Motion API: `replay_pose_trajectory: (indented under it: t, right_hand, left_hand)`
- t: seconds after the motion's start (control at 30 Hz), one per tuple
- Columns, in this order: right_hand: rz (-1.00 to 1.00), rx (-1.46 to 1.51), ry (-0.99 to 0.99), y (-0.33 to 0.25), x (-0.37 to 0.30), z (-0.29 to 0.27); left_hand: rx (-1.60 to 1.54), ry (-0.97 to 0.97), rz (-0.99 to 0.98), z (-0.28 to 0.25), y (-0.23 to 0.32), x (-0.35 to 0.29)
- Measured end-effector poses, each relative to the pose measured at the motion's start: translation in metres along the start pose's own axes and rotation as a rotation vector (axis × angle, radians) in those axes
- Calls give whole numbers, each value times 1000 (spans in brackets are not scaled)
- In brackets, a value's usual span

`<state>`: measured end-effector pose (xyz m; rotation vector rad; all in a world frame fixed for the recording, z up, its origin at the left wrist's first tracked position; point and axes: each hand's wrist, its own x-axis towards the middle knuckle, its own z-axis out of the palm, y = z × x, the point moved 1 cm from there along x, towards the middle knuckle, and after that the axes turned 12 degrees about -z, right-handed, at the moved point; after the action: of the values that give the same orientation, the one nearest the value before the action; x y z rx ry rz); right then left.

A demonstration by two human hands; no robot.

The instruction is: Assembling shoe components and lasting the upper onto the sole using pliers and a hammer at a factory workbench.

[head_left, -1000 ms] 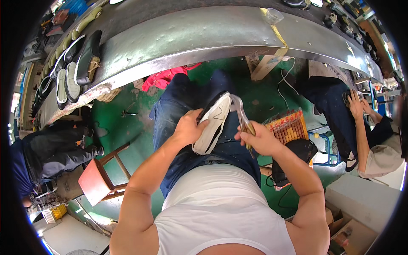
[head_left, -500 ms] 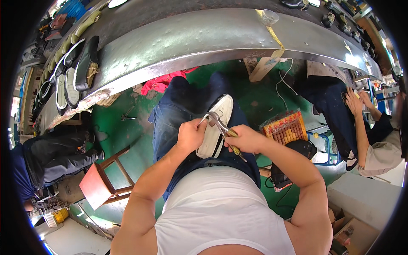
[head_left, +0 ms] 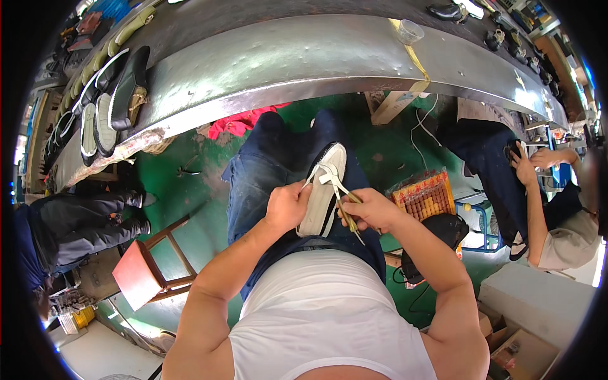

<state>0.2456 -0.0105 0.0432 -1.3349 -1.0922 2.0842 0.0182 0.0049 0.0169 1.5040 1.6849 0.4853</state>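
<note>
A shoe point(head_left: 316, 212) with a pale underside turned up and a dark edge lies across my lap, its toe pointing away from me. My left hand point(head_left: 287, 204) is closed on the shoe's left edge, thumb lying along it. In my right hand point(head_left: 372, 210) I grip the yellowish handles of a pair of lasting pincers point(head_left: 332, 176). Their bright metal head is over the upper part of the sole, a little right of my left fingers. Whether the jaws touch the shoe I cannot make out.
Ahead runs a metal-edged workbench point(head_left: 272, 54), with dark shoes point(head_left: 130, 88) at its left end and a clear plastic cup point(head_left: 410, 31). A red stool point(head_left: 137, 275) stands at left, a beaded seat mat point(head_left: 425, 196) and black bag point(head_left: 437, 240) at right. Co-workers sit on both sides.
The pincers' head has turned and shifted from beside my left fingers rightward over the sole. My left hand stays on the shoe's edge. The right co-worker's hands have moved.
</note>
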Motion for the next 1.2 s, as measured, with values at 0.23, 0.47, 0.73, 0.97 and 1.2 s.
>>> replay_pose_trajectory:
  t: [0.23, 0.47, 0.73, 0.97, 1.2]
  right_hand:
    - [-410, -1040, -6, -15, -9, -4]
    - [-150, -1418, -288, -80, -9, 14]
    - [-260, -1160, -139, -29, 23, 16]
    - [-298, -947, -37, -13, 28, 13]
    - [-93, -277, 29, 21, 37, 5]
  left_hand:
    - [43, -31, 24, -5, 3, -3]
    - [-74, 8, 117, 3, -6, -8]
    - [-1271, -644, -335, 24, -49, 14]
    - [-892, -280, -282, 34, -45, 26]
    - [-109, 104, 332, 31, -32, 26]
